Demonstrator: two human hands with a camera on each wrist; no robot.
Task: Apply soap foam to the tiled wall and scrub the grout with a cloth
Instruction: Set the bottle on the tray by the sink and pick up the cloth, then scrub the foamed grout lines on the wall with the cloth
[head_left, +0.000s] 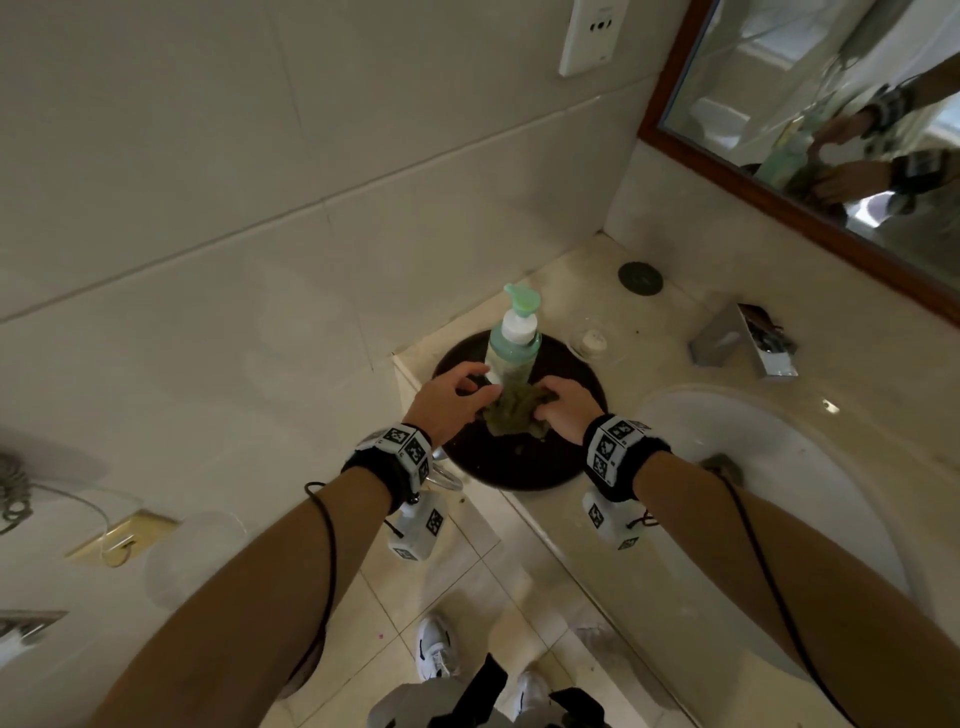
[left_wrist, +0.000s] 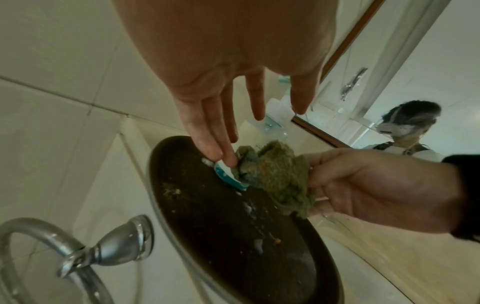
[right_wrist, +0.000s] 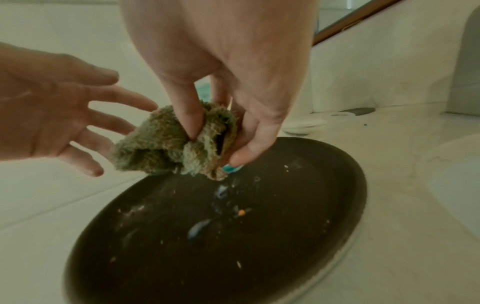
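Note:
A soap pump bottle (head_left: 511, 338) with a green nozzle stands on a dark round tray (head_left: 561, 467) on the counter, beside the tiled wall (head_left: 208, 208). My right hand (head_left: 550, 400) pinches a crumpled green cloth (head_left: 511, 415) against the bottle's foot. The right wrist view shows that hand (right_wrist: 215, 144) with thumb and fingers dug into the cloth (right_wrist: 161, 150) just above the tray (right_wrist: 233, 246). My left hand (head_left: 470, 382) is open to the left of the bottle. In the left wrist view its straight fingertips (left_wrist: 223, 158) touch the bottle's base (left_wrist: 228, 179) next to the cloth (left_wrist: 280, 170).
A white sink basin (head_left: 779, 467) lies right of the tray, with a chrome faucet (head_left: 743, 340) behind it. A small clear dish (head_left: 592, 340) and a black round cap (head_left: 640, 278) sit on the counter. A wood-framed mirror (head_left: 831, 130) hangs at upper right, a chrome towel ring (left_wrist: 78, 257) below the counter's edge.

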